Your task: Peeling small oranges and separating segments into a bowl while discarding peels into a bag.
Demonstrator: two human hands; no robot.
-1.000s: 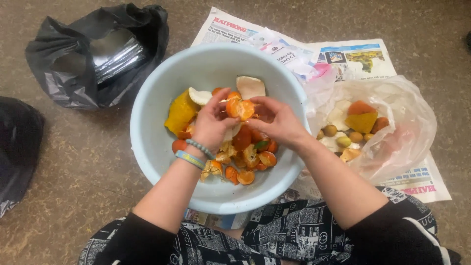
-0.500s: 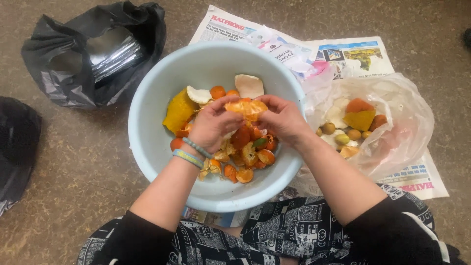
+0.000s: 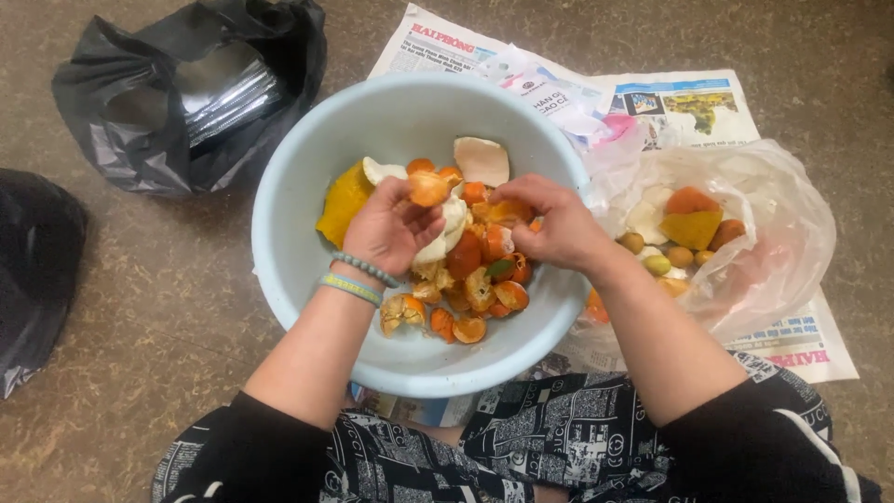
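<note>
I saw my left hand [image 3: 391, 228] pinching an orange peel [image 3: 430, 188], its rounded side up, long axis leftward-rightward, right hand [image 3: 549, 224] closed on another peel [image 3: 510, 210], both over the bowl [image 3: 298, 251]

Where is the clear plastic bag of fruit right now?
In the head view, the clear plastic bag lies on the newspaper, right of the pale blue bowl, beside the right hand.
</note>
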